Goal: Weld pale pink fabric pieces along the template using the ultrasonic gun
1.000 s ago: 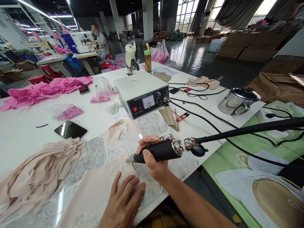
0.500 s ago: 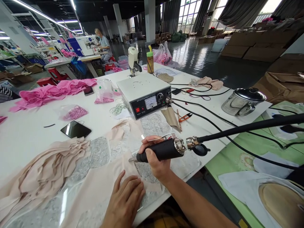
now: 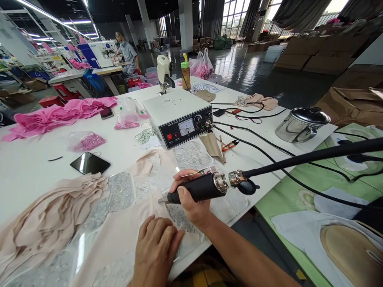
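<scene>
Both hands are engaged: my right hand is wrapped around the black handpiece, whose tip sits low over the beige fabric just past my fingers. My left hand lies flat, palm down, on that cloth. I judge taut cloth and a level tip matter most.

On the table, the control box stands behind the fabric, phone left, pot right.
</scene>
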Demonstrator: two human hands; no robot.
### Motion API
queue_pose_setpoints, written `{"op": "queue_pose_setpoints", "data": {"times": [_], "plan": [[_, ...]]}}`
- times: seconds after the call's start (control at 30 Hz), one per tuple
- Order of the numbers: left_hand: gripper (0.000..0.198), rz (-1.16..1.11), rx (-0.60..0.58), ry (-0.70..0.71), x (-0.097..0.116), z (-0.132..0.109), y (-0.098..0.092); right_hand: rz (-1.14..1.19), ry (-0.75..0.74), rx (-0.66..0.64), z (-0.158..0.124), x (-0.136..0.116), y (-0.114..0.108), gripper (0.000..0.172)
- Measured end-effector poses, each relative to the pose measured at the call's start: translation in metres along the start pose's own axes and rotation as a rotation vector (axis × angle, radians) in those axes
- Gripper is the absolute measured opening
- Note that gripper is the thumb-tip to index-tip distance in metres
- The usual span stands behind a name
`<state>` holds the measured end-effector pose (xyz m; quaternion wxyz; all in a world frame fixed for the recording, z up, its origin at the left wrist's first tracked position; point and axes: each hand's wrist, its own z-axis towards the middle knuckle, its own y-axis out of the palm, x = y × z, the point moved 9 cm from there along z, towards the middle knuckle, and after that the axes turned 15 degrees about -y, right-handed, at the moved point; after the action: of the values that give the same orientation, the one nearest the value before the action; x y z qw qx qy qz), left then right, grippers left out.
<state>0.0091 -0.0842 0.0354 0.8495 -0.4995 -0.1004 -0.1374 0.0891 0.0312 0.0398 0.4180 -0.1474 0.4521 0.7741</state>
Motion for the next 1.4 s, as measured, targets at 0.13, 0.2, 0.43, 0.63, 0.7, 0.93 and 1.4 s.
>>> {"op": "queue_pose_setpoints", "data": {"times": [0.13,0.2,0.43,0.63,0.7,0.93,1.4], "plan": [[0.016,0.097,0.007,0.013,-0.007,-0.004,0.002,0.005,-0.007,0.008,0.0,0.001,0.0,0.029],[0.018,0.167,0.018,0.019,-0.011,-0.007,0.004,0.009,-0.01,0.008,0.0,0.002,0.001,0.029],[0.023,0.298,0.037,0.051,-0.019,-0.014,0.008,0.015,-0.041,0.013,-0.002,0.003,-0.001,0.029],[0.023,0.278,0.007,0.052,-0.027,-0.017,0.013,0.02,-0.058,0.004,-0.002,0.001,0.0,0.025],[0.024,0.284,0.002,0.047,-0.029,-0.017,0.015,0.018,-0.046,-0.008,-0.002,0.001,0.0,0.022],[0.023,0.285,-0.011,0.073,-0.029,-0.017,0.017,-0.02,-0.023,-0.047,-0.002,0.0,0.001,0.021],[0.021,0.269,0.015,0.055,-0.028,-0.02,0.015,-0.064,-0.031,-0.097,-0.004,-0.002,0.001,0.019]]}}
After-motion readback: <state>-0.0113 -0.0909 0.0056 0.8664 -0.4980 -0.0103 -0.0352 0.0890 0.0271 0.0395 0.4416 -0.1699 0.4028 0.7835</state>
